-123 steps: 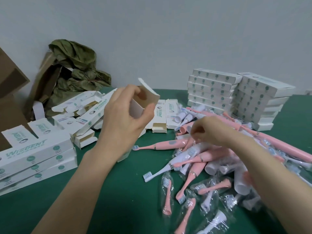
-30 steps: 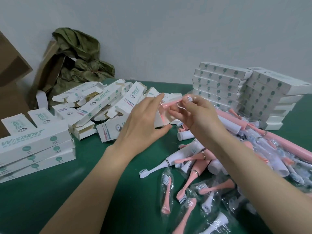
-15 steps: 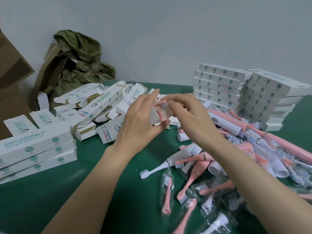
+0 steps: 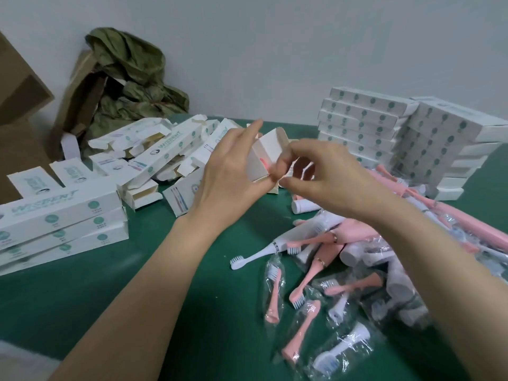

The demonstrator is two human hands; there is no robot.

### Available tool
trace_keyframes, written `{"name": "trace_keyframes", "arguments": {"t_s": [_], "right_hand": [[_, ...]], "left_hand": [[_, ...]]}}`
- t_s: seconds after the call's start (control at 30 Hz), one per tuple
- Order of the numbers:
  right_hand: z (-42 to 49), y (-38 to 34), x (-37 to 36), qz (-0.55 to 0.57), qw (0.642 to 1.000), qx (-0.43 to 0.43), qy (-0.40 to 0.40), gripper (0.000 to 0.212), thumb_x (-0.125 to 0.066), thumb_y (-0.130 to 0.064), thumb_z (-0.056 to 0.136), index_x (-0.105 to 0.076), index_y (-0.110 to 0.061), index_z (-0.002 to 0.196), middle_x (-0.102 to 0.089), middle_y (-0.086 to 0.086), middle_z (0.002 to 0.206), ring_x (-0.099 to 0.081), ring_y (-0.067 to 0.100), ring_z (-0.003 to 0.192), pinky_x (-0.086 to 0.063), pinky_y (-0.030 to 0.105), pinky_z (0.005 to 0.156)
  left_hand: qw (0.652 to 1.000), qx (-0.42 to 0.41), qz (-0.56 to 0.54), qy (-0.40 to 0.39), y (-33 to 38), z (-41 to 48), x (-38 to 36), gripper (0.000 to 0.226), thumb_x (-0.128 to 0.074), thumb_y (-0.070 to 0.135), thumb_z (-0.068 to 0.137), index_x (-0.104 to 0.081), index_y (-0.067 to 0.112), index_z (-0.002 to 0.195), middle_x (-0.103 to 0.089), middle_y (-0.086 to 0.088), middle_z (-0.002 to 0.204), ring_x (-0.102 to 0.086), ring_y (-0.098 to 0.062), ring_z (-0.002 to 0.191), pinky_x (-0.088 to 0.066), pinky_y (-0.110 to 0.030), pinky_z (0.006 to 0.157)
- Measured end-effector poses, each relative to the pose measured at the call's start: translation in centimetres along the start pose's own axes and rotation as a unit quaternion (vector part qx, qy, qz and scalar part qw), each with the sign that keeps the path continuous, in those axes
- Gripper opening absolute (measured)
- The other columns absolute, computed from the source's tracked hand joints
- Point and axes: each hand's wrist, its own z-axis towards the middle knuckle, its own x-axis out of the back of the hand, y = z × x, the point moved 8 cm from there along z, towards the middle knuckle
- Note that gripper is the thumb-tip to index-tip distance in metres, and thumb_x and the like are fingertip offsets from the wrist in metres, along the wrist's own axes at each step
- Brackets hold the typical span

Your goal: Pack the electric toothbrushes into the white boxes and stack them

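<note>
My left hand (image 4: 229, 174) grips a white box (image 4: 261, 158) held up at the centre, its open end toward me. A pink toothbrush (image 4: 264, 162) shows only as a small pink tip inside that opening. My right hand (image 4: 324, 171) sits right at the box mouth with its fingertips curled against the tip and the flap. A heap of pink and white toothbrushes (image 4: 338, 243) and bagged brush heads (image 4: 302, 325) lies on the green table (image 4: 110, 298) at the right.
Two tall stacks of closed white boxes (image 4: 365, 127) stand at the back right. A short stack (image 4: 60, 226) lies at the left, with a jumble of open empty boxes (image 4: 165, 155) behind it. Cardboard and a green cloth bundle (image 4: 129, 81) lean on the wall.
The pink toothbrush has slid deeper into the box; only its tip shows now. My right hand has followed it in to the box mouth.
</note>
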Motion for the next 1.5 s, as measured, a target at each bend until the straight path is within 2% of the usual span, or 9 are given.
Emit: {"name": "trace_keyframes", "arguments": {"t_s": [0.13,0.27,0.4,0.7,0.97,1.07,1.2,1.37,1.5], "right_hand": [[-2.9,0.3,-5.1,0.039,0.958,-0.015,-0.283,0.02,-0.076,-0.009,0.075,-0.072,-0.027,0.081,-0.062,-0.017,0.071,-0.051,0.002,0.063,-0.038,0.011,0.062],[-4.4,0.8,-9.5,-0.082,0.921,0.021,-0.38,0.033,-0.079,-0.015,0.073,-0.071,-0.026,0.103,-0.051,-0.011,0.082,-0.048,0.009,0.081,-0.036,0.017,0.073],[-3.6,1.3,-8.4,-0.079,0.94,0.006,-0.333,0.022,-0.075,-0.018,0.077,-0.069,-0.021,0.098,-0.049,-0.011,0.086,-0.048,0.01,0.086,-0.038,0.017,0.076],[-1.6,0.8,-1.6,0.352,0.924,-0.099,-0.109,0.014,-0.059,-0.014,0.09,-0.065,-0.001,0.095,-0.068,0.004,0.074,-0.062,0.015,0.061,-0.052,0.023,0.063],[-1.3,2.8,2.0,0.189,0.966,-0.166,0.059,0.013,-0.061,-0.011,0.087,-0.07,-0.006,0.081,-0.062,0.001,0.056,-0.057,0.017,0.05,-0.049,0.029,0.056],[-0.9,1.5,3.0,0.02,0.99,-0.127,0.051,0.016,-0.059,-0.015,0.089,-0.072,-0.013,0.079,-0.063,0.003,0.058,-0.057,0.017,0.05,-0.044,0.017,0.052],[0.7,-2.0,2.8,-0.23,0.972,-0.039,0.041,0.029,-0.048,-0.016,0.086,-0.051,-0.014,0.057,-0.043,0.007,0.051,-0.037,0.025,0.054,-0.04,0.037,0.058],[1.2,-1.7,1.2,-0.062,0.988,-0.057,0.129,0.023,-0.058,-0.029,0.087,-0.057,-0.022,0.109,-0.061,-0.007,0.066,-0.058,0.016,0.071,-0.047,0.029,0.069],[-0.2,-0.5,0.7,0.154,0.962,-0.063,0.218,0.022,-0.06,-0.029,0.088,-0.047,-0.019,0.102,-0.069,-0.002,0.072,-0.066,0.008,0.065,-0.051,0.022,0.061]], "left_hand": [[1.0,-0.004,0.005,0.007,-0.2,0.1,0.4,0.075,-0.082,0.02,0.069,-0.048,-0.001,0.133,-0.057,-0.017,0.114,-0.043,-0.013,0.103,-0.022,-0.001,0.09],[1.0,-0.012,0.007,0.002,0.1,-0.1,0.0,0.074,-0.082,0.02,0.07,-0.048,-0.001,0.132,-0.057,-0.018,0.113,-0.043,-0.013,0.102,-0.021,0.001,0.09],[1.0,-0.013,0.007,0.001,-0.1,-0.2,-0.1,0.075,-0.082,0.02,0.07,-0.048,0.0,0.133,-0.058,-0.018,0.115,-0.043,-0.014,0.104,-0.021,-0.001,0.091],[0.999,0.014,-0.022,-0.017,-0.3,-0.2,-0.4,0.081,-0.067,0.041,0.066,-0.045,0.006,0.137,-0.054,-0.015,0.122,-0.039,-0.012,0.11,-0.021,-0.003,0.091],[0.999,0.018,-0.027,0.003,-0.3,-0.3,-0.4,0.077,-0.08,0.026,0.071,-0.043,0.005,0.135,-0.052,-0.002,0.119,-0.042,-0.011,0.111,-0.024,-0.003,0.094],[0.999,0.015,-0.027,-0.01,-0.3,-0.3,-0.5,0.079,-0.081,0.025,0.071,-0.042,0.006,0.137,-0.053,-0.008,0.125,-0.041,-0.011,0.114,-0.022,-0.006,0.096],[0.999,-0.002,-0.022,-0.043,0.5,-0.6,-1.3,0.077,-0.081,0.021,0.07,-0.043,0.004,0.136,-0.056,-0.009,0.117,-0.044,-0.013,0.108,-0.03,-0.016,0.093],[0.999,0.01,-0.047,-0.011,0.2,-0.4,-0.8,0.076,-0.077,0.019,0.066,-0.045,0.002,0.132,-0.053,-0.002,0.117,-0.043,-0.011,0.11,-0.024,-0.001,0.092],[0.999,0.024,-0.038,0.007,-0.4,-0.2,-0.2,0.081,-0.083,0.014,0.063,-0.045,0.001,0.134,-0.05,-0.001,0.111,-0.042,-0.006,0.106,-0.021,0.006,0.088]]}}
